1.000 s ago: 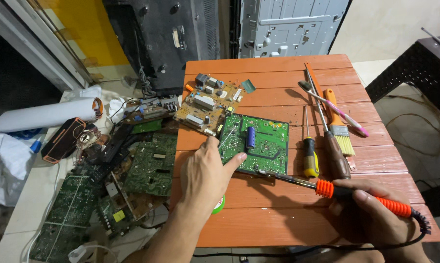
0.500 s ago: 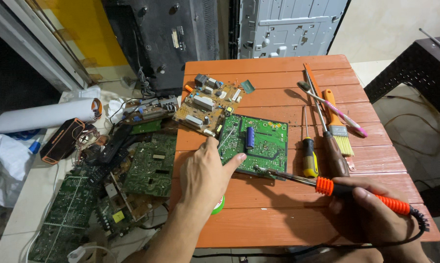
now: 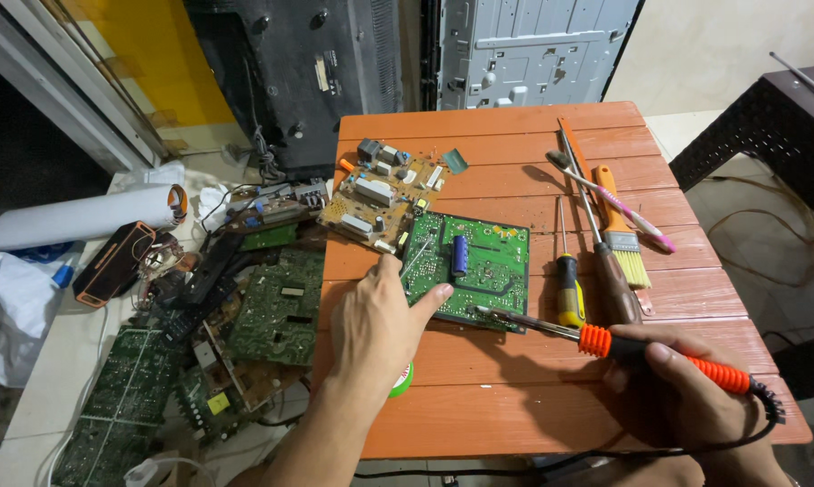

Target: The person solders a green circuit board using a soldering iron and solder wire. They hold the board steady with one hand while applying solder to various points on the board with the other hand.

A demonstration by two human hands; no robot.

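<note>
- A white roll [image 3: 82, 216] lies far left on the floor, with an orange-and-black gadget [image 3: 114, 263] just near of it.
- A heap of green boards [image 3: 200, 352] covers the floor left of the orange slatted table [image 3: 515, 415].
- The left hand [image 3: 380, 329] lies palm down at the table's left edge, fingers loosely spread and gripping nothing; thumb and forefinger touch the near-left corner of the green circuit board [image 3: 475, 266], and a thin wire stands up between them.
- A tan board [image 3: 380, 194] sits just beyond, at the far-left corner.
- The green circuit board lies flat mid-table.
- The soldering iron [image 3: 605, 343] has its metal tip on that board's near edge.
- A yellow-handled screwdriver [image 3: 567, 284], a brown-handled tool [image 3: 610, 275], a brush [image 3: 619, 230] and a toothbrush [image 3: 619, 203] lie to the right.
- The right hand [image 3: 695, 397], near right, is closed around the iron's orange handle.
</note>
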